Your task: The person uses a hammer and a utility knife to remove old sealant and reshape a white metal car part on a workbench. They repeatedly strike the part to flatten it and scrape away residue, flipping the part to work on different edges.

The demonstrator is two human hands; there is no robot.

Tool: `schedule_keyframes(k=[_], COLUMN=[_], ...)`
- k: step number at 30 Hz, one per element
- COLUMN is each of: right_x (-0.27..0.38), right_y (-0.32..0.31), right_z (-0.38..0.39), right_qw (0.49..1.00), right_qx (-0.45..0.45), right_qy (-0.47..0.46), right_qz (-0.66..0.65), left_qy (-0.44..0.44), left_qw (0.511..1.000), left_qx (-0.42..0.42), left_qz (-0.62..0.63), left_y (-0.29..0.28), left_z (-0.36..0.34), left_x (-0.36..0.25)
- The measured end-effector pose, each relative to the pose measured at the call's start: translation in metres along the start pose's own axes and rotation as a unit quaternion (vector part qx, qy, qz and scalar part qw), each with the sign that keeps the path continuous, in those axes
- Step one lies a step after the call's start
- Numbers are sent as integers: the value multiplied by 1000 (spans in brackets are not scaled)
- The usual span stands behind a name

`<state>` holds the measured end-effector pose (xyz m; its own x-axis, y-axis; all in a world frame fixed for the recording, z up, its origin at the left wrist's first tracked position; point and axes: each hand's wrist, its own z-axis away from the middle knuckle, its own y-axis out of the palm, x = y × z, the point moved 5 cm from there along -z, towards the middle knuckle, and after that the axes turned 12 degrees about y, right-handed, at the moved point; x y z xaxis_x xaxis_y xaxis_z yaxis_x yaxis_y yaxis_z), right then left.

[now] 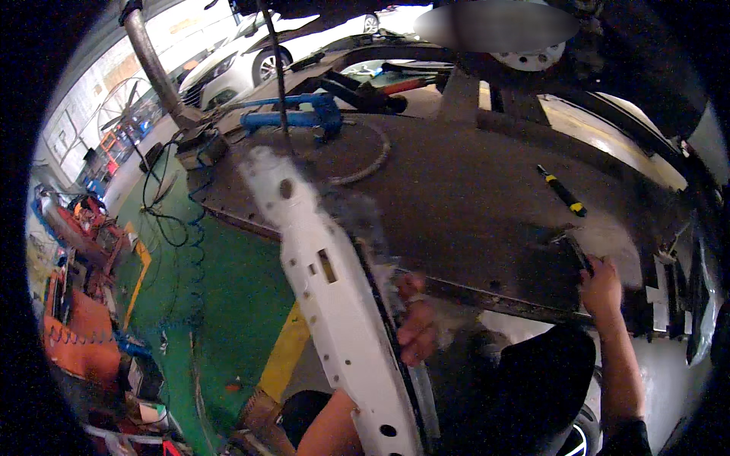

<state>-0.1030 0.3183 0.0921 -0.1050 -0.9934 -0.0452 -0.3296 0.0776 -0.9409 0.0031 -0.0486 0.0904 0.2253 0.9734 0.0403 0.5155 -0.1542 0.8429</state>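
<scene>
white perforated panel (334,315), in my head view, slants from the lower edge up past the near rim of the brown platform (456,205); my left hand (416,327) is closed on the panel's right edge, fingers curled; my right hand (603,287) grips a slim dark tool (580,254) near a yellow-and-black tool (563,193).

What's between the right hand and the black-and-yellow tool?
In the head view: the far end of the slim tool the right hand grips, then brown tabletop.

1 wht pnl (338,304), 1 blk-ylw tool (561,191)
</scene>
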Motion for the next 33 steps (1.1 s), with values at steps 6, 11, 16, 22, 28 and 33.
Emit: schedule_keyframes(k=[6, 11, 16, 22, 28, 33], right_x=[98, 198, 212, 189, 166, 142], right_y=[-46, -34, -25, -43, -33, -19], right_z=[20, 62, 79, 69, 60, 49], right_qw=[918, 580, 469, 409, 357, 708], right_qx=[185, 441, 590, 599, 524, 262], right_qy=[-40, -105, 113, 230, 225, -8], right_qz=[-349, -677, -647, -648, -739, -656], left_qy=[-10, -46, -86, -112, -96, -3], left_qw=[982, 957, 922, 880, 801, 700], left_qx=[-171, -261, -337, -402, -464, -388], left_qz=[-78, -119, -171, -226, -366, -599], left_y=[-24, -50, -62, -87, -96, -58], left_z=[16, 33, 46, 49, 24, -4], left_x=[30, 47, 62, 68, 51, -1])
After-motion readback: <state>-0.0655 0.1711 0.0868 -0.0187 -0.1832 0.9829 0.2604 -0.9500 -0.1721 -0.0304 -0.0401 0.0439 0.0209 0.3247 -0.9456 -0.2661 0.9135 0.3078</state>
